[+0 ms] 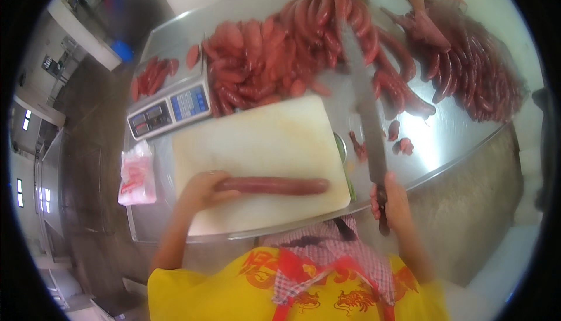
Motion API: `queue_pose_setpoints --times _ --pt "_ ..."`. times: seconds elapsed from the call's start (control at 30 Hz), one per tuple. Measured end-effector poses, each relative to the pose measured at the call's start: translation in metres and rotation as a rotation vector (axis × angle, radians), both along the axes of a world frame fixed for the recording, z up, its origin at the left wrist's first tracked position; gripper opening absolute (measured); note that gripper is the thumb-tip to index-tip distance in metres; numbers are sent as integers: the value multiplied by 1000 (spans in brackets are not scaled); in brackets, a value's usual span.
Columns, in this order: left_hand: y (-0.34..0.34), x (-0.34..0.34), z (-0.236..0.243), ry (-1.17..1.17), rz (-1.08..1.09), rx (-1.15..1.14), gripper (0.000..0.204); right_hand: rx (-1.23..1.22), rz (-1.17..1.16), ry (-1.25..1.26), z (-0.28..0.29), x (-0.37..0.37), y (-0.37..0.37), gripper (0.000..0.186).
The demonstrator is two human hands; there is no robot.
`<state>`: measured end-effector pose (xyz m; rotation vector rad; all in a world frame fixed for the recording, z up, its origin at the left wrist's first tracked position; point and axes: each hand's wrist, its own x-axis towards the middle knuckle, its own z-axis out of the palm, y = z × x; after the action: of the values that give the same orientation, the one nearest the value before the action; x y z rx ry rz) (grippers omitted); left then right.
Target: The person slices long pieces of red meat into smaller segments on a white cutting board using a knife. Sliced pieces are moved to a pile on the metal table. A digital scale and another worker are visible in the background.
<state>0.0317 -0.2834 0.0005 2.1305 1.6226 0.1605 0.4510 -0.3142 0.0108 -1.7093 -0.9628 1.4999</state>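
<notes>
A long reddish sausage (280, 186) lies crosswise on the white cutting board (251, 145). My left hand (204, 189) is closed round its left end, fingers and thumb on either side. In my right hand (391, 204), at the table's near edge right of the board, is a large knife (368, 116). I grip its dark handle, and the long, wide blade points up and away over the table. The blade's tip overlaps the far sausages in view; whether it touches them I cannot tell.
Cut sausage pieces (245, 58) are heaped behind the board. A scale (169, 107) with sausage pieces on it stands left, plastic bags (137, 175) nearer. Long sausages (321, 23) lie at the back; a co-worker's hand (429, 28) rests by a darker pile (473, 69). Scraps (403, 145) lie right.
</notes>
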Motion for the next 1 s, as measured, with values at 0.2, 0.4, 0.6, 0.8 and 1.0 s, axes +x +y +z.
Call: queue_pose_setpoints --times 0.2,0.4,0.6,0.8,1.0 --pt "-42 -11 -36 -12 69 384 35 -95 386 -243 -2 -13 4 65" --pt "-35 92 -78 -297 43 698 30 194 749 -592 -13 -8 12 61" --pt "-28 107 -75 -240 16 646 24 307 919 -839 30 23 11 57" --pt "-32 112 -79 -296 76 720 25 236 1051 -810 28 12 31 57" --pt "-33 113 -82 -307 108 729 26 318 1074 -648 -51 -58 63 60"
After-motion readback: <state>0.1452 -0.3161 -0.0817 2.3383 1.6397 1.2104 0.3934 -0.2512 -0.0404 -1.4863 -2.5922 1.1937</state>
